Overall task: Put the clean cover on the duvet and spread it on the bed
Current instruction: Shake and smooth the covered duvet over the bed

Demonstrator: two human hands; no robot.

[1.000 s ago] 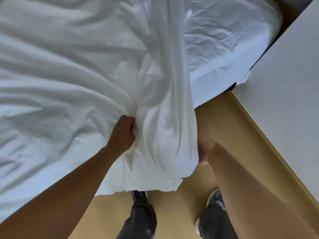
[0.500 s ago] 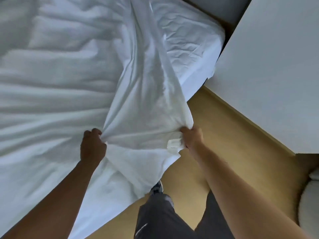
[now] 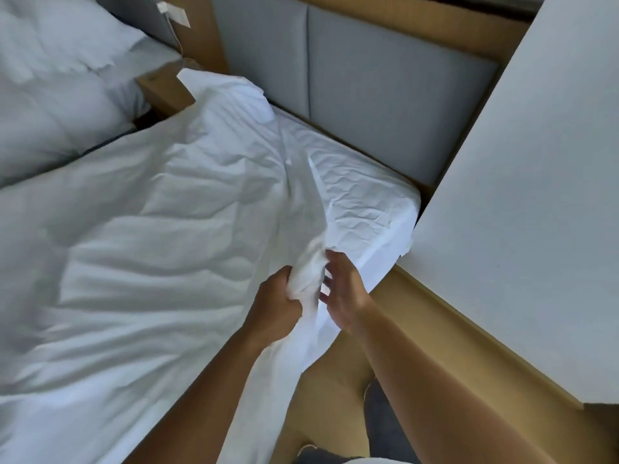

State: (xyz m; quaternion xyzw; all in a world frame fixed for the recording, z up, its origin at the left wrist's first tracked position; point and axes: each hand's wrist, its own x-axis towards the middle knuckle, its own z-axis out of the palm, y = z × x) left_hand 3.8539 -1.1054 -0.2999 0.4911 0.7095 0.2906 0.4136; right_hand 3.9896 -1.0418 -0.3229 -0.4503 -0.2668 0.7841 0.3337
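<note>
While the person stands on the tan floor (image 3: 335, 390) beside the right edge of the bed (image 3: 368, 212), both bare forearms reach out and meet just over that edge. The left hand (image 3: 278, 306) has its grip pressed together round a twisted bunch of the white cover (image 3: 306, 272), fingers curled into the cloth. Just to its right, the right hand (image 3: 345, 296) has its grip spread, fingers apart and holding nothing. Whether its fingertips touch the bunch is too blurred to tell.

From the left grip the bunch runs as one long ridge away from the person, so its long axis points from the hands toward the far right corner of the bed. The rest of the cover lies left of and beyond the hands, puffed and wrinkled across the bed, and a loose flap hangs over the near edge below the wrists. As a judgement, the coming move turns on that ridge: the left hand already has it, and the right hand is nearer the bare corner it should reach. The cover is the only container here. Its puffiness suggests the duvet is inside, but no opening shows.

Farther off, the far right corner shows bare creased sheet. Beyond stand a grey padded headboard (image 3: 385, 95), a white wall (image 3: 519, 195) to the right, and what look like pillows (image 3: 50, 95) at far left.
</note>
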